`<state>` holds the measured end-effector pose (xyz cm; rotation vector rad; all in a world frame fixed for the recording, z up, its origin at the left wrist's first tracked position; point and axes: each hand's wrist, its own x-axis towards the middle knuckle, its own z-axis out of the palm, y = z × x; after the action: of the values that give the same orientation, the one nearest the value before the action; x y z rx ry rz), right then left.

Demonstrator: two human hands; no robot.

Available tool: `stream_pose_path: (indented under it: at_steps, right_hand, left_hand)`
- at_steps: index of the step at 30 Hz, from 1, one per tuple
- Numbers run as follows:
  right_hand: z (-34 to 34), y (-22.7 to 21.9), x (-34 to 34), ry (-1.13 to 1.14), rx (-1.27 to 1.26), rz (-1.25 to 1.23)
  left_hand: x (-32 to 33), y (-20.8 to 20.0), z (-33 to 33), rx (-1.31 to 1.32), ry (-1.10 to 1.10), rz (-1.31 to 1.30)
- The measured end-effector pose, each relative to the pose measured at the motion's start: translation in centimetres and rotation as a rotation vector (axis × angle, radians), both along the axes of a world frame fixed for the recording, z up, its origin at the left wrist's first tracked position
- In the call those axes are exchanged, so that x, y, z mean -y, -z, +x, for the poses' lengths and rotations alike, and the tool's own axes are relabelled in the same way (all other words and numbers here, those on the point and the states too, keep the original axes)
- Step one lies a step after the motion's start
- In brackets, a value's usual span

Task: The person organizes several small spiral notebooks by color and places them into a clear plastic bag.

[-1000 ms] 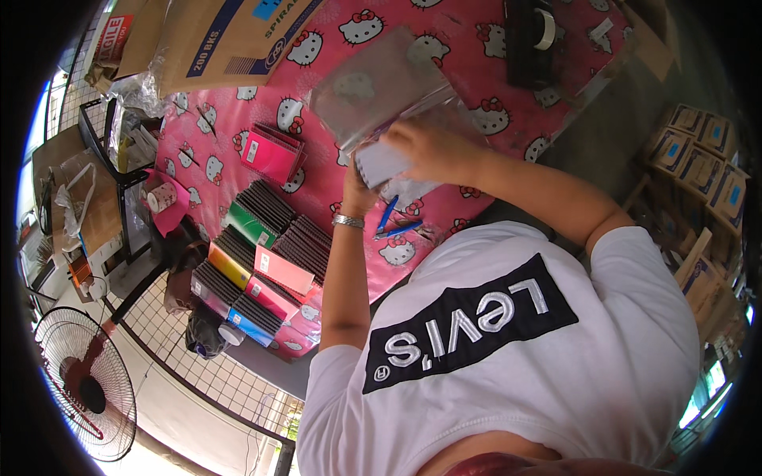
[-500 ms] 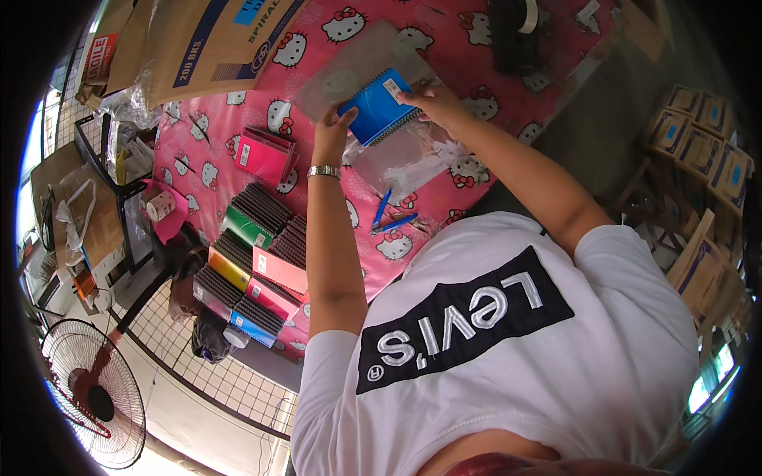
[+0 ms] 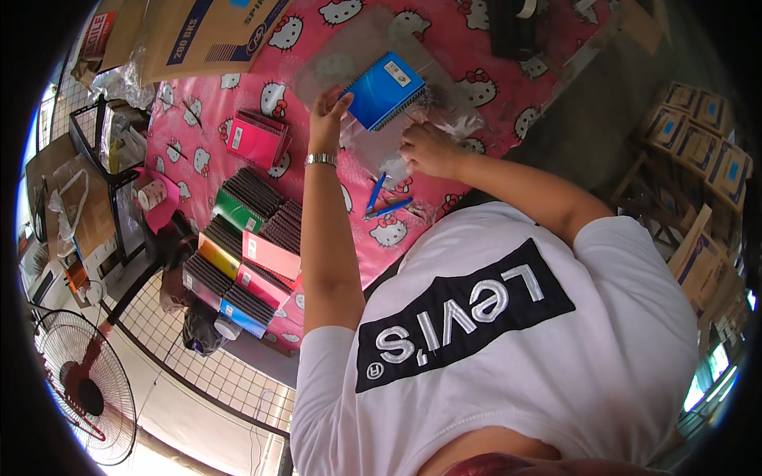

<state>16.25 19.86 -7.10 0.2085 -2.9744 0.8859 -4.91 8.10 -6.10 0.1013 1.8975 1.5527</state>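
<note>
At the far left stands a black wire fan [image 3: 87, 393]; right of it and higher, a patterned cup [image 3: 151, 194] sits on something pink, near a brown carton [image 3: 210, 44] at the upper edge; next come stacks of spiral notebooks [image 3: 262, 250] with coloured covers, on a pink printed cloth [image 3: 361, 246], and beyond them a few pink notebooks [image 3: 254, 141] in a small pile; the left hand [image 3: 329, 111] (a metal watch [image 3: 321, 159] circles its wrist) is at the left end of a blue spiral notebook [image 3: 386, 89], its fingers curled and its thumb at the edge, though whether they clamp it I cannot tell; the blue notebook lies slanted over clear plastic [image 3: 325, 67], its coil edge toward the person; blue-handled cutters [image 3: 386, 205] lie nearer the person; the right hand [image 3: 429, 151] is beside the crinkled plastic, below the notebook and apart from it, fingers bent and close together, and whether they pinch anything I cannot tell; stacked cartons [image 3: 698, 159] stand at the far right.
</note>
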Motion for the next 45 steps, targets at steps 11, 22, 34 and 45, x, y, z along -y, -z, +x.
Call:
stream_pose_path:
  at_steps: [11, 22, 34, 45]
  right_hand:
    - [-4.9, -6.7, -1.3, -0.074, -0.14, 0.117]
    - [-10.2, -6.2, -13.1, -0.057, 0.167, -0.201]
    - [0.3, 0.2, -9.0, -0.266, 0.155, 0.049]
    - [-1.4, 2.8, -2.4, -0.07, 0.154, -0.08]
  left_hand:
    - [3.3, -4.2, 12.6, -1.167, 0.247, -0.567]
    - [5.6, -1.8, 5.0, -0.324, -0.051, -0.184]
    - [7.7, 0.6, 11.2, -0.652, 0.358, -0.33]
    - [14.2, 1.3, 17.4, -0.585, 0.129, -0.506]
